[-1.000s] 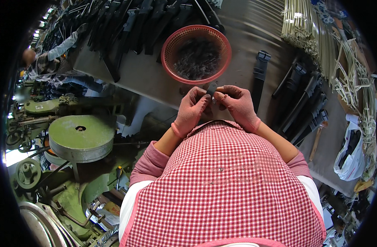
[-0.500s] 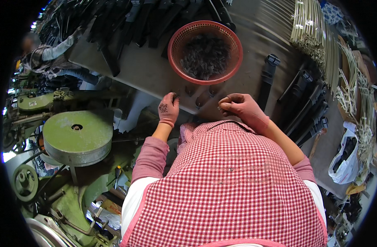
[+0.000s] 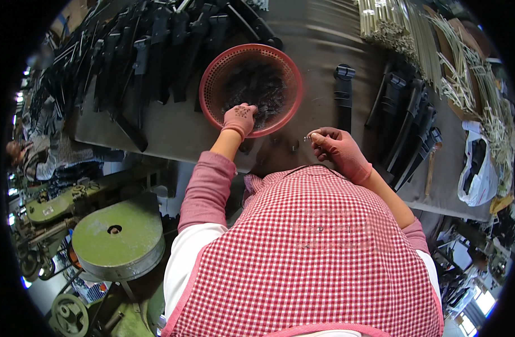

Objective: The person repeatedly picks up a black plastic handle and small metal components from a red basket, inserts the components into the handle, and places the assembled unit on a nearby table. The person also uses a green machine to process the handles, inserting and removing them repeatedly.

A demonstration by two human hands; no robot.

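Note:
A red perforated plastic basket (image 3: 210, 84) stands on the table, with many small dark and shiny pieces (image 3: 266, 92) heaped inside. My left hand (image 3: 240, 119), in a pink glove with a dark print, reaches over the basket's near rim. Its fingertips dip among the pieces, so what they hold is hidden. Right of the basket, near the table's front edge, my right hand (image 3: 343, 153) is closed in a pinch, its fingertips dark. Between thumb and forefinger is a small shiny metal piece (image 3: 308, 137). A few small dark bits (image 3: 294, 147) lie on the table beside it.
A black strap with a buckle (image 3: 343, 92) lies to the right, beside more black straps (image 3: 406, 121). Many others (image 3: 156, 62) are piled far left. Pale thin rods (image 3: 386, 25) and a white plastic bag (image 3: 477, 168) sit at right. A green machine (image 3: 120, 236) stands left.
My left hand has gone from the table's front edge up into the basket. My right hand stays near the edge, its pinched metal piece now showing. The whole view has shifted somewhat.

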